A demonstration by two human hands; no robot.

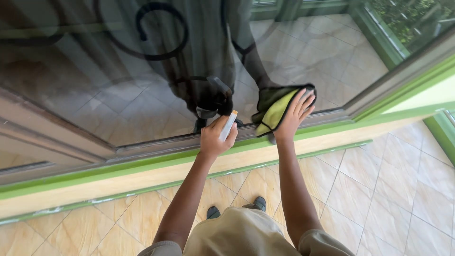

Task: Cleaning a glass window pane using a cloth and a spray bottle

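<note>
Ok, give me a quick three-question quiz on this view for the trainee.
1. True or false: the right hand presses a yellow-green cloth flat against the window glass.
2. What does the left hand hold?
A. a sponge
B. a small white bottle with an orange tip
C. a brush
3. Fill in: the window frame below the glass is painted ____.

Key:
1. True.
2. B, the small white bottle.
3. Green.
</note>
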